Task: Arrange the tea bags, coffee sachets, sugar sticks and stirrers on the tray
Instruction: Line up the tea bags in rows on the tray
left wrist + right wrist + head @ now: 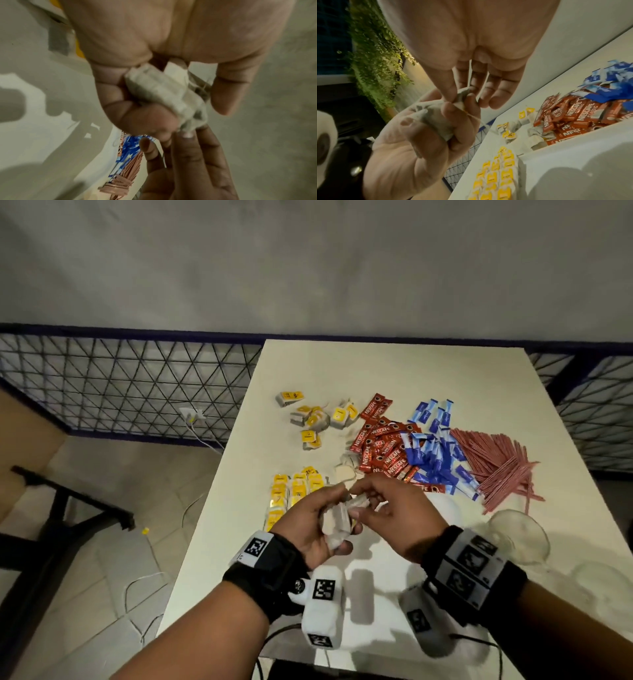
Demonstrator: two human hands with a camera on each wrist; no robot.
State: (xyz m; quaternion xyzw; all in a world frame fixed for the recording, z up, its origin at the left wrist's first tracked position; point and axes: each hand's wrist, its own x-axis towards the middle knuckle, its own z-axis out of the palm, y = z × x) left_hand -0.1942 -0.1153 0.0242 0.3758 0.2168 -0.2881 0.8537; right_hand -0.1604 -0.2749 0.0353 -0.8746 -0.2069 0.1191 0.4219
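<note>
My left hand point(330, 522) grips a small stack of pale tea bags point(337, 520) above the table's near middle; the stack point(163, 92) lies between thumb and curled fingers. My right hand point(363, 501) pinches the top corner of one tea bag point(462, 94) at that stack. Rows of yellow-tagged tea bags point(294, 487) lie just left of my hands. Farther back lie loose tea bags point(315, 419), red coffee sachets point(383, 446), blue sugar sticks point(435, 446) and pink stirrers point(496, 467). No tray stands out from the white table point(376, 364).
Two clear glass bowls point(517, 535) point(603, 580) stand at the table's right front. A white dish point(443, 505) shows beyond my right hand. The table's left edge runs close to the tea bag rows. A mesh fence point(137, 385) and floor cables point(144, 594) lie left.
</note>
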